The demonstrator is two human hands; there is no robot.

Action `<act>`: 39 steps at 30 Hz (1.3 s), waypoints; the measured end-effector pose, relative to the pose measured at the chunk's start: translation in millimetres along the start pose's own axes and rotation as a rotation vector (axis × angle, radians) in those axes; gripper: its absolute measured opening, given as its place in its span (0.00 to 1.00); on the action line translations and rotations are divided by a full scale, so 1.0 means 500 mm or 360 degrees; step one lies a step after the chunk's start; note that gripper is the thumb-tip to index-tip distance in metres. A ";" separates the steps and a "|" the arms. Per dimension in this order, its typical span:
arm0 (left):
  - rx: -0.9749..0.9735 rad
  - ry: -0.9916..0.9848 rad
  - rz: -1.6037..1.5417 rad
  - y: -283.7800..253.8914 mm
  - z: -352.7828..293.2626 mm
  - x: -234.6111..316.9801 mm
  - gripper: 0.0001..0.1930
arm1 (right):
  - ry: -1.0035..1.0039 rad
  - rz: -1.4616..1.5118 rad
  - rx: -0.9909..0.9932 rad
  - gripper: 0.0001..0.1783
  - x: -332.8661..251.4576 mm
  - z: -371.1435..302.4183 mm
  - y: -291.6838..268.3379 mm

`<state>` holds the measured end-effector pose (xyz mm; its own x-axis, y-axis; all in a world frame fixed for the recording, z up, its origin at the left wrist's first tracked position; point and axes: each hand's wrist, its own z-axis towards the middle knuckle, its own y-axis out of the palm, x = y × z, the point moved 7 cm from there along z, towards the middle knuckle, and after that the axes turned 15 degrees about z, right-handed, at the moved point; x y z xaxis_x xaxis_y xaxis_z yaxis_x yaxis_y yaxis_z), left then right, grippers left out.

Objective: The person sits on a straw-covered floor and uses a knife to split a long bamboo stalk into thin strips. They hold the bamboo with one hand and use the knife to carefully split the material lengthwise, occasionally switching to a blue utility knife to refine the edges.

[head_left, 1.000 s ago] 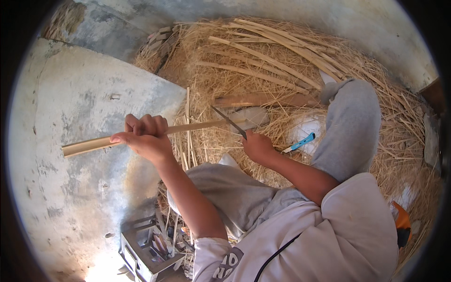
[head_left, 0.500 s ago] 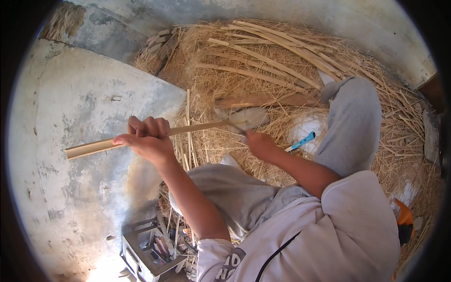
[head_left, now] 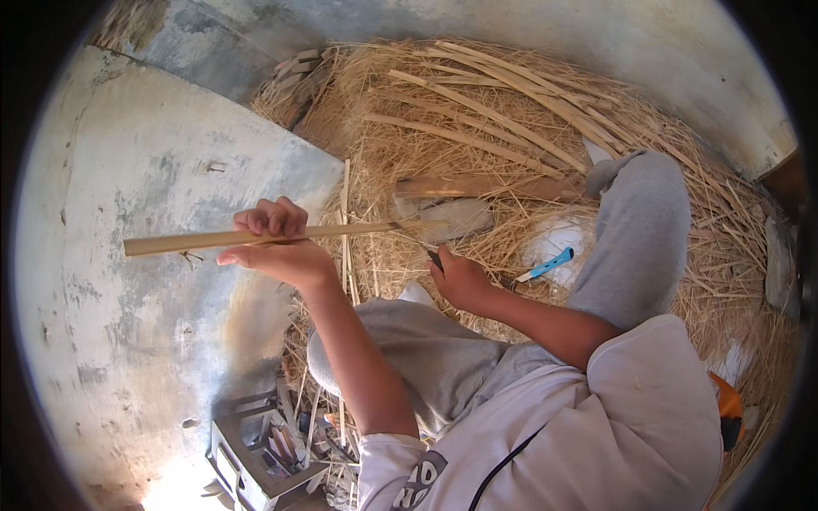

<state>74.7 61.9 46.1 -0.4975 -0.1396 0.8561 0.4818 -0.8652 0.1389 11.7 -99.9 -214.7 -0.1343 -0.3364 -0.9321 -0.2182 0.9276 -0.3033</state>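
My left hand (head_left: 281, 243) is closed round a long bamboo strip (head_left: 179, 244), its fingers curled over the strip and the thumb stretched out below. One end of the strip points left in front of the wall. Its other end (head_left: 426, 226) reaches over a flat grey stone (head_left: 457, 220). In my right hand (head_left: 464, 279) is a knife (head_left: 436, 259) with a dark handle; its thin blade is hard to make out. The knife is just below the strip's right end. A blue cutter (head_left: 547, 264) lies near my right wrist, apart from the hand.
Bamboo strips (head_left: 477, 106) lie on a heap of shavings (head_left: 341, 111) at the back. A wooden piece (head_left: 477, 186) lies behind the stone. Stained walls (head_left: 162, 170) stand left and behind. An open metal-framed box (head_left: 247, 464) with odds and ends is at lower left.
My left hand has turned, so the strip shows a different side and lies more level. My right hand has drawn back slightly toward me with the knife, away from the stone.
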 end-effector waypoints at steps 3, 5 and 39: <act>-0.0089 0.0086 -0.0068 0.008 -0.002 -0.001 0.33 | 0.0099 0.0029 0.0096 0.20 0.050 0.013 0.014; -0.0020 0.0306 0.0265 0.015 -0.014 0.015 0.31 | 0.0076 0.0071 0.0058 0.19 0.023 0.006 0.007; -0.0019 -0.0057 -0.0009 0.021 -0.012 0.000 0.33 | 0.0473 0.0087 0.0085 0.22 0.305 0.058 0.017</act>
<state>75.6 49.9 44.6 -0.4741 -0.1177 0.8726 0.4704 -0.8716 0.1380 17.4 -138.8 -365.1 -0.4232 -0.3115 -0.8508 -0.1526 0.9501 -0.2719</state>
